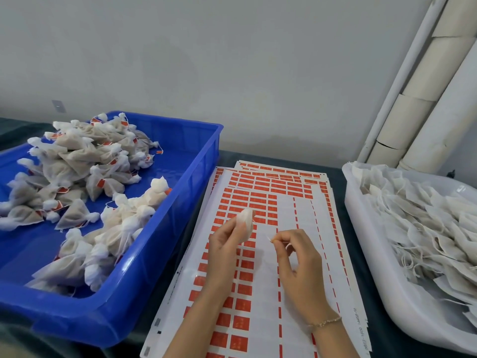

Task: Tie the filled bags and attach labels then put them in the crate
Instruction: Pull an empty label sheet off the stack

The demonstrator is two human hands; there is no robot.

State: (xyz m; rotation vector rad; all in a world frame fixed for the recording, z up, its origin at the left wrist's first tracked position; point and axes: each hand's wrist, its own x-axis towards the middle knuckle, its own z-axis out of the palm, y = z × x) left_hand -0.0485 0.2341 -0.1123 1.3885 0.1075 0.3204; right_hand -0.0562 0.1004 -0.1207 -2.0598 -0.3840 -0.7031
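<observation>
Nearest me lies the stack of label sheets (258,319), set square under both forearms so the orange stickers peel off within easy reach; several columns are already stripped bare.

Far left, the blue crate (178,202) sits just beside the sheets, and finished bags (77,161) are heaped in it, necks bunched and orange tags showing. I judge it is kept close so that dropping one in is a short move.

My left hand (224,251) is raised over the sheets, fingers curled round a small white bag (245,220), gripping it near the neck so the top stays gathered. My right hand (299,259) pinches a thin thread (271,239) between thumb and forefinger, held out to the side as if to keep it taut. Whether a label is on that end is too small to tell.

Far right, the white tray (366,254) holds the loose untied bags (426,228), the supply for the next pick.
</observation>
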